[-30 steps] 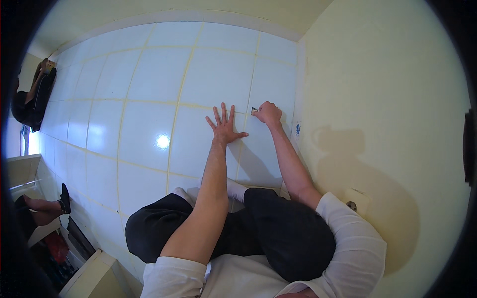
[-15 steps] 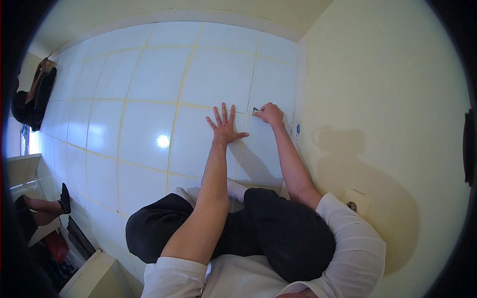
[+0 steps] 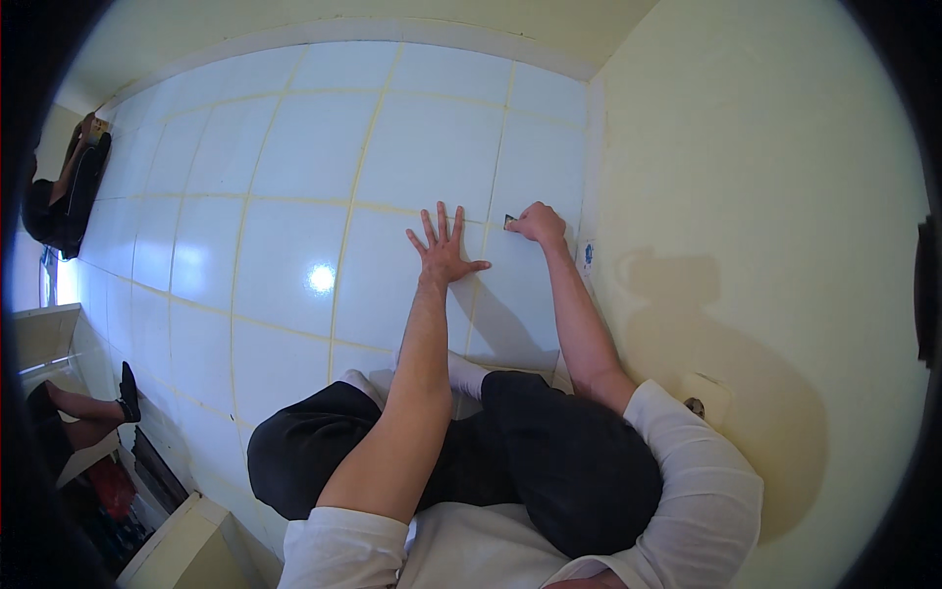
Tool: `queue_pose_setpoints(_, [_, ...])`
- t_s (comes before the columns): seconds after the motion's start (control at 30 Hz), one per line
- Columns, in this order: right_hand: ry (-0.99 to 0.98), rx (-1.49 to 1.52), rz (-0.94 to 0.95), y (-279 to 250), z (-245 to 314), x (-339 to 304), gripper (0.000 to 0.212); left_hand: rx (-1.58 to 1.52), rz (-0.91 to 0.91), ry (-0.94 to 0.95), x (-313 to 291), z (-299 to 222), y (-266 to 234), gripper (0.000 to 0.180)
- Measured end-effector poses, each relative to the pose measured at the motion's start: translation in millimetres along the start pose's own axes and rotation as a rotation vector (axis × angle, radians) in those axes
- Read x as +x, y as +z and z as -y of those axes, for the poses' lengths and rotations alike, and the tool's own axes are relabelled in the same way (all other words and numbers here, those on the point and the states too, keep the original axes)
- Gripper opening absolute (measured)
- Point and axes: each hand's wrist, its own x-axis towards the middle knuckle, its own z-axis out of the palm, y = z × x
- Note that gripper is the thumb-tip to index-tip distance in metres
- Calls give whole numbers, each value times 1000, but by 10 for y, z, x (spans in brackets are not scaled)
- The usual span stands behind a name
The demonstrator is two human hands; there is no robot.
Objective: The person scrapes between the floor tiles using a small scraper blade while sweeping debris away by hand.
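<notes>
My left hand lies flat on the white tiled floor, fingers spread and holding nothing. To the right of it, my right hand is closed on a small flat blade, dark and shiny, that pokes out past the thumb. Its exact shape is too small to make out. The blade is at the floor just right of a grout line, near the right wall.
On the right rises a cream wall with a socket low on it. Another person is at the far left, and a lower leg shows below. A pale box-like piece stands at the lower left.
My right hand has shifted slightly to the right with the blade, away from the grout line. My left hand stays flat in the same place.
</notes>
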Motion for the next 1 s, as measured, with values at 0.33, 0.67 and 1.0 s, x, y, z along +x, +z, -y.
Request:
queue_pose_setpoints(0.33, [59, -69, -12, -97, -117, 28, 53, -9, -5, 13, 8, -64, -16, 141])
queue_pose_setpoints(0.67, [57, -98, -79, -78, -70, 7, 51, -4, -7, 11, 12, -71, -17, 142])
queue_pose_setpoints(1.0, [-18, -106, -125, -4, 34, 8, 48, -6, -5, 12, 22, -92, -14, 142])
